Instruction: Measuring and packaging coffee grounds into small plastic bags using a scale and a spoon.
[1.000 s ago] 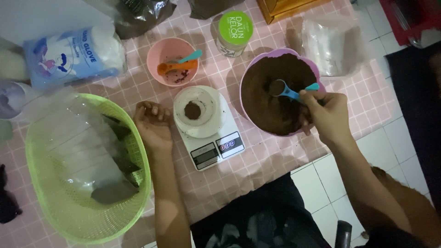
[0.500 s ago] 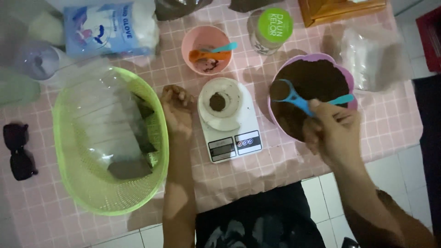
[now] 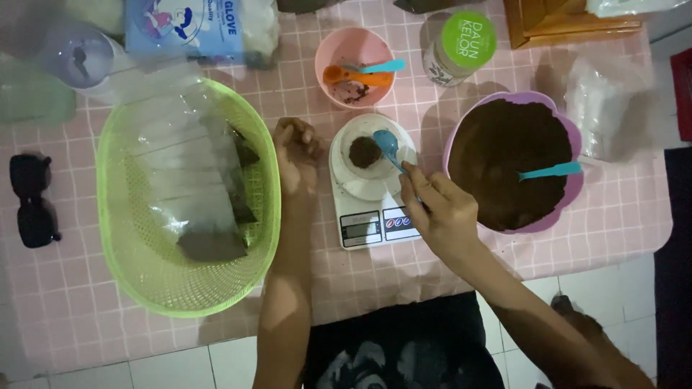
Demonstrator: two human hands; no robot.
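- Surface: a table under a pink checked cloth [image 3: 79,302] fills most of the frame; white floor tiles [image 3: 144,367] show along the lower edge.
- Right hand [image 3: 443,209], centre of frame: fingers pressed together, pinching the handle of a blue spoon [image 3: 389,148] whose bowl is over the white dish [image 3: 367,155].
- The white dish sits on a white kitchen scale [image 3: 371,227] and holds a small heap of brown powder [image 3: 364,151].
- Left hand [image 3: 295,151], just left of the scale: loosely curled, resting on the cloth beside the rim of the green basket [image 3: 130,266]; it grips nothing.
- Green basket, left of frame: holds clear plastic bags [image 3: 180,166].
- Purple bowl [image 3: 573,191], right of centre: filled with brown powder, with a second blue spoon [image 3: 551,171] lying in it.
- Pink bowl [image 3: 346,50], upper centre: holds an orange spoon and a blue one.
- Green-lidded jar [image 3: 465,36] stands just right of the pink bowl.
- Dark sunglasses [image 3: 32,198] lie at the left edge.
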